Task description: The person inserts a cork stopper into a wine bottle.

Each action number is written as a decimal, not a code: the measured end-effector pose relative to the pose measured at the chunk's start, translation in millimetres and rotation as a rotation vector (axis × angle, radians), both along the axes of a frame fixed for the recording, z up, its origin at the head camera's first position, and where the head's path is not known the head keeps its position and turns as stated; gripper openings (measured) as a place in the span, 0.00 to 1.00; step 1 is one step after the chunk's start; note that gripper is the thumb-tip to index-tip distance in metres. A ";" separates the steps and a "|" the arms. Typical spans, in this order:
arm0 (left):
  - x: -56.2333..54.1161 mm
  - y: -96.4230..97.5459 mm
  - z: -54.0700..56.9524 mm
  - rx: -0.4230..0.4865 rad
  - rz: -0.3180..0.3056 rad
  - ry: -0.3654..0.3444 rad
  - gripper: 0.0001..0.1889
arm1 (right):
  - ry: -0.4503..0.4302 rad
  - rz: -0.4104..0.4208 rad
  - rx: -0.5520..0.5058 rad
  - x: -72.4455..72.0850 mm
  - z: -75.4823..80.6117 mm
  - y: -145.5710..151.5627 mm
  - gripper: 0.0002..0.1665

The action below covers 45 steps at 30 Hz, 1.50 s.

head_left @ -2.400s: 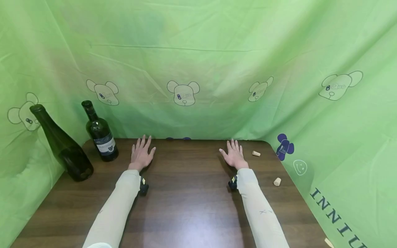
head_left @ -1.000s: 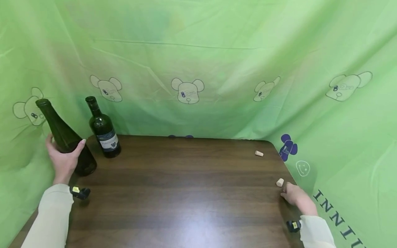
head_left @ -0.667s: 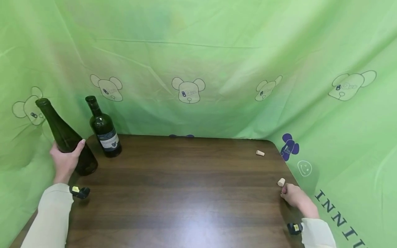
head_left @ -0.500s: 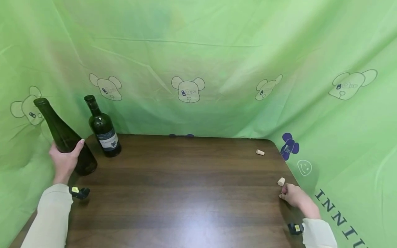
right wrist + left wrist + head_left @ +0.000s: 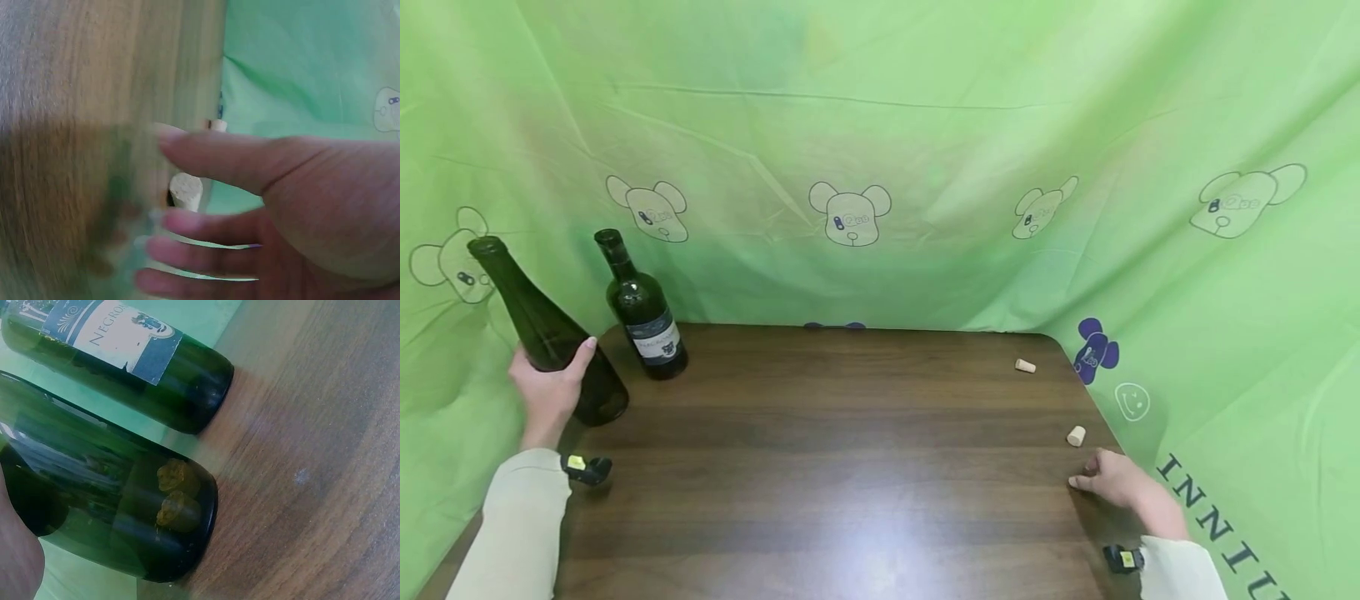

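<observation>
While the left hand [image 5: 553, 387] wraps its fingers and thumb round the body of a dark green bottle [image 5: 542, 333] at the left edge of the tabletop [image 5: 850, 467], that bottle leans to the left with its base resting on the wood. Seen from the left wrist, its glass [image 5: 94, 506] shows two corks [image 5: 178, 497] lying inside near the bottom. Just beside it stands a second bottle [image 5: 640, 312] with a pale and dark label [image 5: 112, 334], upright near the back left corner and untouched. Over at the right edge, the right hand [image 5: 1112, 482] lies low on the tabletop with its fingers relaxed and loosely spread, holding nothing; its grip is slack. A pale cork [image 5: 1076, 436] lies just beyond those fingertips, near but apart from them, and the right wrist view shows it [image 5: 186, 190] between the thumb and forefinger lines, though blurred. Another cork [image 5: 1025, 365] lies farther back near the right rear corner. Green cloth [image 5: 880, 150] printed with bear figures hangs round the tabletop on all sides.
</observation>
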<state>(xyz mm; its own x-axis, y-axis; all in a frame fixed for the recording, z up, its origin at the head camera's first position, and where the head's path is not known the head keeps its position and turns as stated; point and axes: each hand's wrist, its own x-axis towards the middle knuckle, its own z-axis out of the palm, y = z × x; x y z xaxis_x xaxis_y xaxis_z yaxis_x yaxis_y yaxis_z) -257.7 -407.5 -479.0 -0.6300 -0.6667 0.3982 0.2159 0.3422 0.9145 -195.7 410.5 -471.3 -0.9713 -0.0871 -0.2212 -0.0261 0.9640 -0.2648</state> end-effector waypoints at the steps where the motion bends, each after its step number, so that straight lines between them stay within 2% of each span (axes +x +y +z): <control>1: 0.2 -0.3 0.0 -0.002 0.002 -0.002 0.21 | 0.026 -0.010 0.005 -3.2 -1.1 -0.1 0.31; 5: -0.3 -0.3 0.6 -0.002 0.004 -0.006 0.22 | 0.111 -0.081 0.016 -17.6 -4.1 -1.1 0.46; 9: -1.5 1.4 0.5 0.024 0.034 0.011 0.22 | 0.147 -0.107 0.002 -28.0 -8.0 -3.6 0.49; 13: -0.8 4.6 -1.3 0.036 0.072 0.068 0.21 | 0.207 -0.077 -0.004 -33.6 -14.4 -4.0 0.40; 19: 5.5 15.5 -3.8 -0.003 0.076 0.141 0.18 | 0.290 -0.072 -0.048 -37.5 -20.5 -0.6 0.10; 21: 7.3 20.3 -1.2 -0.020 0.062 0.145 0.18 | 0.282 -0.092 -0.059 -37.8 -20.1 -0.4 0.10; 27: 10.6 39.6 18.7 -0.070 -0.055 0.182 0.18 | 0.234 -0.140 -0.072 -40.4 -17.4 -3.5 0.16; 31: 8.6 56.2 31.6 -0.108 -0.138 0.244 0.15 | 0.271 -0.144 -0.082 -45.6 -14.4 -9.1 0.16; 34: 9.8 75.7 43.5 -0.122 -0.205 0.274 0.16 | 0.313 -0.139 -0.091 -49.8 -8.3 -15.5 0.19; 39: 15.8 115.5 64.7 -0.149 -0.307 0.282 0.17 | 0.386 -0.125 -0.146 -57.2 12.2 -34.0 0.20; 42: 14.0 136.0 68.5 -0.179 -0.354 0.291 0.17 | 0.412 -0.111 -0.203 -62.5 27.4 -48.8 0.20; 45: 8.7 154.3 67.1 -0.205 -0.403 0.305 0.17 | 0.438 -0.094 -0.247 -69.1 42.9 -65.1 0.23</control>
<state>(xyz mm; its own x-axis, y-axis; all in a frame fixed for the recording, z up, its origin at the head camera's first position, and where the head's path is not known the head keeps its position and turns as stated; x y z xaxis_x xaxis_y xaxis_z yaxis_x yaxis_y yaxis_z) -249.1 -253.2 -411.9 -0.6550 -0.2856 0.6996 0.6123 0.3419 0.7129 -264.8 345.4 -428.4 -0.9744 0.0065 0.2246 -0.1022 0.8774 -0.4688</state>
